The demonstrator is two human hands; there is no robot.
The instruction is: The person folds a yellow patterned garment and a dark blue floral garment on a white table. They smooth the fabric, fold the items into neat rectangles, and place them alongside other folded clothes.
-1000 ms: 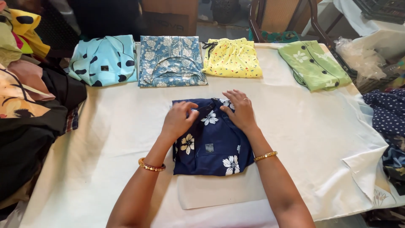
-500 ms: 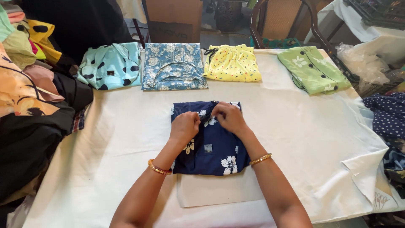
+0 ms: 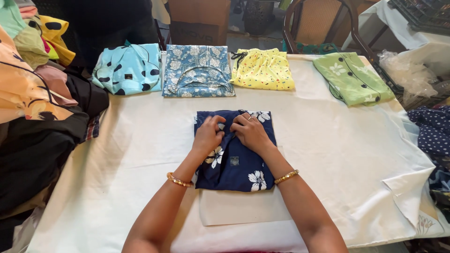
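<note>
A brown cardboard box [image 3: 199,21] stands on the floor beyond the far edge of the tabletop [image 3: 140,140], behind the row of folded clothes; dark lettering runs across its front. On the folded navy floral garment [image 3: 234,164] a small square grey label [image 3: 234,160] sits near the middle. At the right, a crumpled clear plastic bag [image 3: 405,70] lies beside the tabletop.

A table draped in a cream-white cloth [image 3: 117,154] carries it all. Along its far edge lie four folded garments: a light-blue one with black spots [image 3: 127,69], a blue floral-print one [image 3: 198,71], a yellow speckled one [image 3: 262,69] and a green flowered one [image 3: 352,78]. Nearer, a pale rectangular board [image 3: 243,207] lies flat, with a folded navy garment with white flowers [image 3: 236,164] on top of it.
</note>
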